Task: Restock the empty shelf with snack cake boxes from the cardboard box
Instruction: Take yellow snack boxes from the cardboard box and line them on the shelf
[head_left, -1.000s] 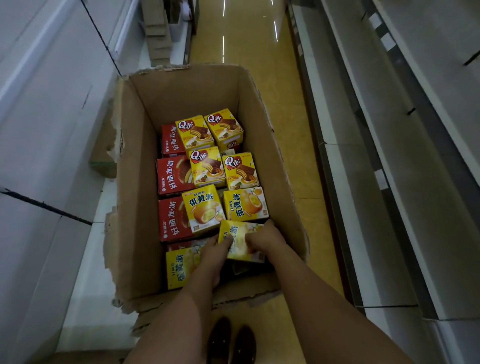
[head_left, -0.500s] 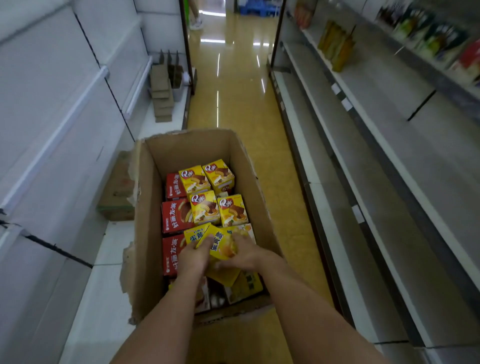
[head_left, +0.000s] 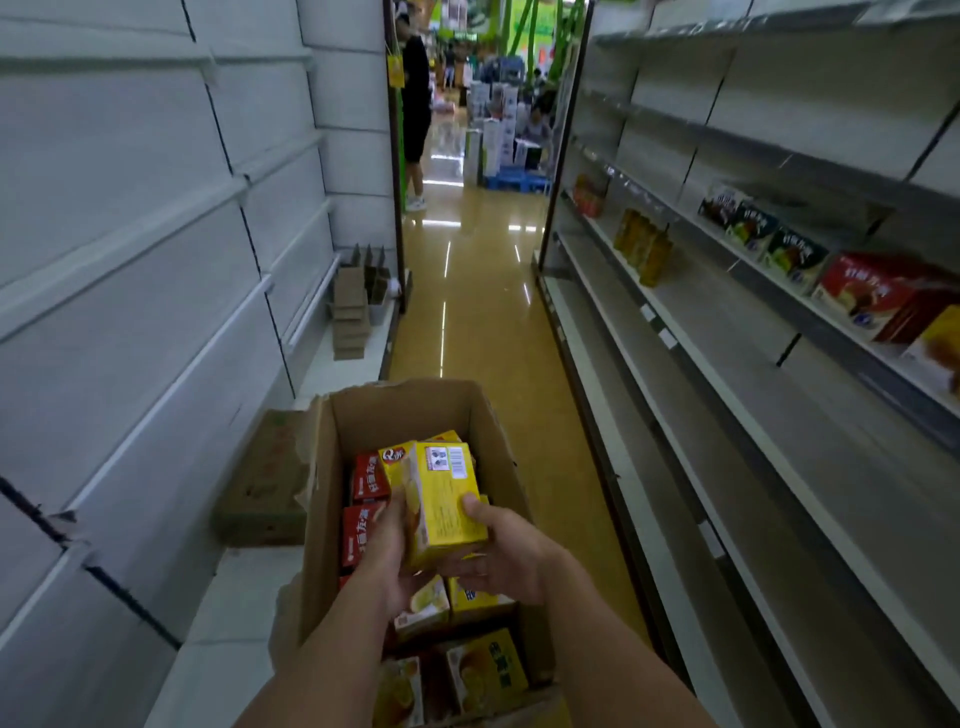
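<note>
A yellow snack cake box (head_left: 447, 499) is held above the open cardboard box (head_left: 322, 519), its barcode side up. My left hand (head_left: 387, 556) grips its left side and my right hand (head_left: 506, 551) grips its right side and underside. Red boxes (head_left: 363, 519) and more yellow boxes (head_left: 483, 670) lie inside the cardboard box. The shelves (head_left: 727, 395) on the right are mostly bare, with a few snack boxes (head_left: 872, 296) on an upper level.
A flattened carton (head_left: 265, 478) lies on the low left ledge. Folded cardboard pieces (head_left: 353, 306) stand further along it. The yellow aisle floor (head_left: 467, 312) runs ahead. A person (head_left: 415, 104) stands at the aisle's far end. Yellow packs (head_left: 644, 249) sit on a right shelf.
Both hands have lifted the yellow box up out of the cardboard box and turned it barcode side up. My view has risen from the box towards the aisle.
</note>
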